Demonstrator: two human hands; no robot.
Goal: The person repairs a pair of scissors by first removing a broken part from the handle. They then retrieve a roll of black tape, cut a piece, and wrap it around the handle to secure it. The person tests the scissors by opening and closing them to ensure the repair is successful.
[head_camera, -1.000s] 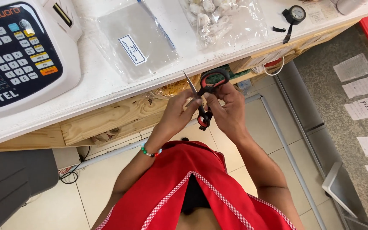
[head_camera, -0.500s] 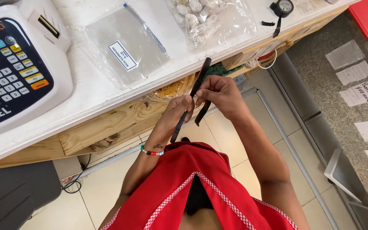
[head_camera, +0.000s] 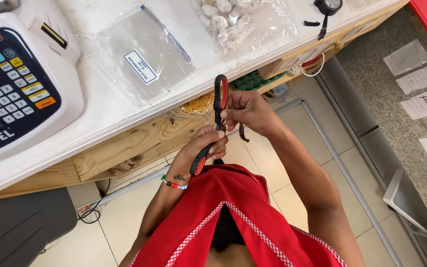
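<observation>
A pair of scissors (head_camera: 220,94) with red and black handles is held upright between both hands, in front of the wooden counter edge (head_camera: 124,148). My left hand (head_camera: 201,148), a bead bracelet on its wrist, grips the lower handle. My right hand (head_camera: 248,111) pinches the scissors near their middle, just under the upper handle loop. A short strip of black tape (head_camera: 243,133) hangs below my right hand. The blades are hidden by my fingers.
On the white counter stand a weighing scale with a keypad (head_camera: 16,94), a stack of clear plastic bags (head_camera: 144,54), a bag of pale lumps (head_camera: 233,22) and a black tape roll (head_camera: 328,6). Paper sheets (head_camera: 421,79) lie at the right, a dark box (head_camera: 16,227) lower left.
The scissors have been turned in my hands: the blades pointed up a second ago, and now a handle loop points up. My hands have shifted slightly right.
</observation>
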